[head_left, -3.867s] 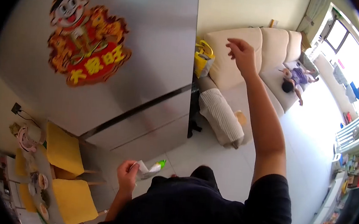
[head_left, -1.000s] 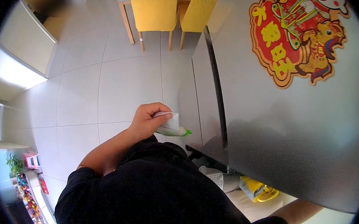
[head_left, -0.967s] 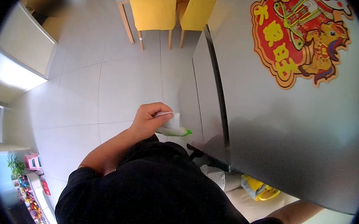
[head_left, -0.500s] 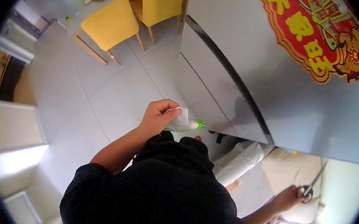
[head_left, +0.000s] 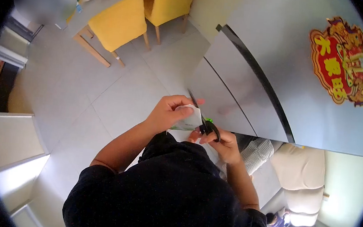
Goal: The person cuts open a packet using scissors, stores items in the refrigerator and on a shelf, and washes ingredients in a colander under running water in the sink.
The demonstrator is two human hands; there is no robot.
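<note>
My left hand (head_left: 168, 112) pinches the top edge of a white, partly see-through plastic bag (head_left: 187, 121) with green print, in front of my waist. Bright green shows at the bag's right side; its contents cannot be made out. My right hand (head_left: 225, 147) has its fingers in the black handles of a pair of scissors (head_left: 206, 126). The blades point up and to the left, crossing the bag's right edge beside my left fingertips. Whether they have cut into it is too small to tell.
On the right is a grey refrigerator (head_left: 273, 35) with a red and yellow sticker (head_left: 332, 67). Yellow chairs (head_left: 119, 23) stand by a table with dishes at the upper left. A beige sofa (head_left: 301, 167) and another person (head_left: 278, 223) are at the lower right.
My right hand has brought the scissors from the far lower right up to the bag. My left hand keeps its hold. The view has shifted slightly.
</note>
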